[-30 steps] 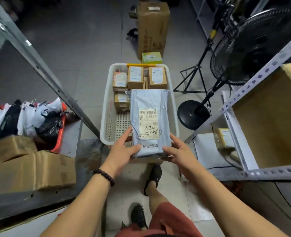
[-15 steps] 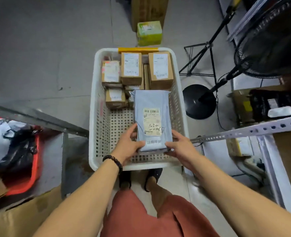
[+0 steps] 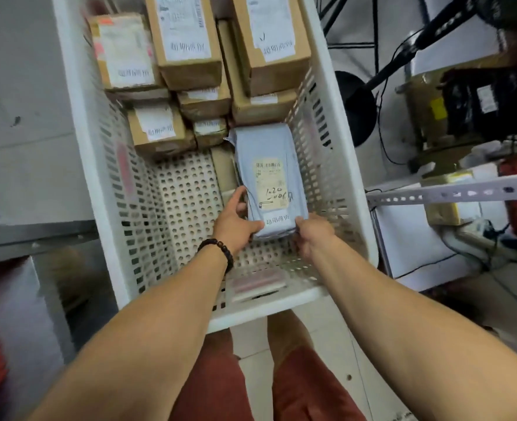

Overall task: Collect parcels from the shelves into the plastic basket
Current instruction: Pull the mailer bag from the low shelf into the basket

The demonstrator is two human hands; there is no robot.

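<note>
A grey poly-bag parcel (image 3: pixel 269 177) with a cream label lies lengthways deep inside the white plastic basket (image 3: pixel 87 153), against its right wall. My left hand (image 3: pixel 236 221) grips the parcel's near-left corner, thumb on top. My right hand (image 3: pixel 311 235) holds its near-right corner. Several brown cardboard parcels (image 3: pixel 187 44) with white labels are stacked at the basket's far end. Part of a flat brown box (image 3: pixel 223 171) shows beside the grey parcel.
A fan's black base (image 3: pixel 354 107) and pole stand right of the basket. A perforated shelf rail (image 3: pixel 451 192) crosses at the right, with boxes and a red item behind. A grey shelf edge (image 3: pixel 32 232) lies left. My legs stand below the basket.
Both hands have lowered the grey parcel from above the basket's near rim down into the basket by its right wall. The view has dropped much closer to the basket.
</note>
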